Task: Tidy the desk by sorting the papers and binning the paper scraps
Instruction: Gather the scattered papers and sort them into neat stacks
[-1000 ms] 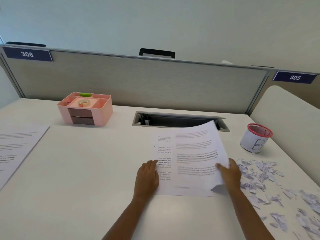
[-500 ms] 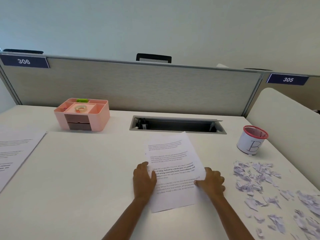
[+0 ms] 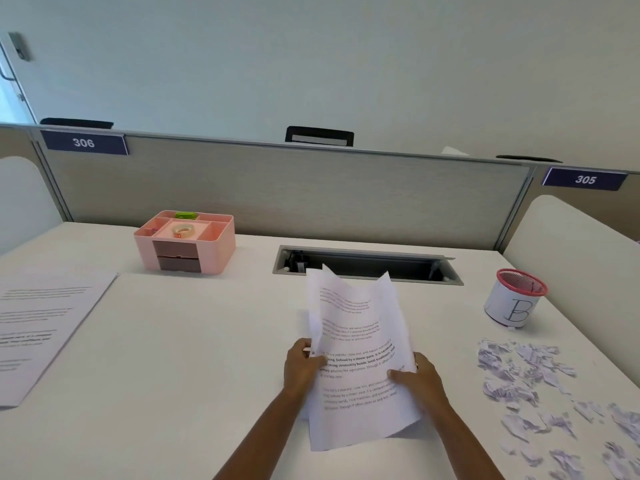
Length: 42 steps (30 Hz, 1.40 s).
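Item: printed sheets (image 3: 356,358), thin, white, bowed, top corners flopping. My left hand (image 3: 301,370) pinches their left edge, thumb over the print; my right hand (image 3: 420,379) clamps the right edge likewise. Right of my right fingers: torn, crumpled paper scraps (image 3: 519,375) strewn on the smooth white desk (image 3: 190,341). Beyond them: round red mesh cup (image 3: 516,299), paper-wrapped, marked B. Well left of my left fingers: flat printed stack (image 3: 45,323).
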### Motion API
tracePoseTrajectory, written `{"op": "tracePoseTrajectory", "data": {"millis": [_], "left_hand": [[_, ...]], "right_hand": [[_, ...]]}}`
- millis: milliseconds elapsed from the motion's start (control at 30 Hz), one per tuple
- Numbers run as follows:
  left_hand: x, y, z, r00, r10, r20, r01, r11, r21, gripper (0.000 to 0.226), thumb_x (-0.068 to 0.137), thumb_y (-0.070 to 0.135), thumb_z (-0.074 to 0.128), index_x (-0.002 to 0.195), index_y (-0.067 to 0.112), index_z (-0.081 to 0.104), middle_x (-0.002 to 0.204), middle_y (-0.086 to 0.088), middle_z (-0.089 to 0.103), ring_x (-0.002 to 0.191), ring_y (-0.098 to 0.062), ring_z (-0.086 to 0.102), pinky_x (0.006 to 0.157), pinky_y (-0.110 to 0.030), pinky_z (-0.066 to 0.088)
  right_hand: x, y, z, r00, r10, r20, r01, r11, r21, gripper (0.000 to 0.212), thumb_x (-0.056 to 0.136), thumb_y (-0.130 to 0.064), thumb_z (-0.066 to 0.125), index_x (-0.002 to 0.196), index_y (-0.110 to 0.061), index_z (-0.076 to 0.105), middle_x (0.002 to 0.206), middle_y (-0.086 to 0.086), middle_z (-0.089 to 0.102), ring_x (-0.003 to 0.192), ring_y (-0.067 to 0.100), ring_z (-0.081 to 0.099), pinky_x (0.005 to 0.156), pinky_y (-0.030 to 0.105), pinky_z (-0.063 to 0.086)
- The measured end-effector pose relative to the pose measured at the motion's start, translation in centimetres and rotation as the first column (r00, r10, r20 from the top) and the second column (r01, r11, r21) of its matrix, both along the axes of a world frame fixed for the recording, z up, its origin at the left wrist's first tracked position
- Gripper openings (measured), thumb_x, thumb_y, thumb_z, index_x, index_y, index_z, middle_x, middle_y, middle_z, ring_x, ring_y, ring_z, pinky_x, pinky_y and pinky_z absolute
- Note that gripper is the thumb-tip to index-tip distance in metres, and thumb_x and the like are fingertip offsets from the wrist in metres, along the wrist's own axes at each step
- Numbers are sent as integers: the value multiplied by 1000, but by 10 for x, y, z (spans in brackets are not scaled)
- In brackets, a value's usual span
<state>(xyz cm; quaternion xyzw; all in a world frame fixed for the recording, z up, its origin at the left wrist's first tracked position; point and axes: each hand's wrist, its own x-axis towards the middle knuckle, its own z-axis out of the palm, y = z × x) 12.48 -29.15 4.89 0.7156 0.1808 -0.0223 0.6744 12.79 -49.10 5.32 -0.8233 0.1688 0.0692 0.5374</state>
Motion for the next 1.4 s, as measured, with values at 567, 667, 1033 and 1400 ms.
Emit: {"op": "tracePoseTrajectory", "data": {"millis": [567, 667, 1033, 1400], "left_hand": [[-12, 116, 53, 853, 91, 514, -124, 992, 30, 21, 77, 6, 73, 79, 15, 55, 81, -5, 66, 64, -9, 64, 60, -19, 54], [-22, 132, 45, 919, -52, 392, 14, 995, 99, 29, 71, 20, 74, 94, 14, 57, 94, -5, 68, 81, -18, 66, 75, -30, 57], [-40, 221, 34, 960, 85, 265, -143, 968, 205, 21, 89, 9, 59, 110, 7, 59, 107, -11, 69, 92, -27, 67, 85, -40, 55], [-69, 367, 22, 933, 302, 198, -356, 858, 371, 29, 85, 17, 66, 111, 4, 61, 109, -11, 68, 100, -28, 64, 90, -39, 51]], "right_hand": [[-7, 76, 24, 914, 28, 406, -131, 965, 229, 22, 83, -2, 64, 96, -15, 54, 95, 0, 65, 87, 14, 63, 75, 30, 49], [-12, 102, 18, 916, 25, 400, -126, 965, 230, 16, 86, -5, 61, 95, -14, 52, 93, 1, 63, 82, 13, 62, 66, 25, 48], [-15, 207, 21, 915, 149, 375, -196, 977, 88, 10, 92, -15, 55, 99, -8, 56, 91, 7, 64, 83, 26, 61, 70, 33, 48], [-18, 353, 15, 906, 331, 263, -359, 931, 62, 3, 88, -11, 59, 90, -10, 61, 88, 3, 66, 79, 21, 60, 61, 20, 44]]}}
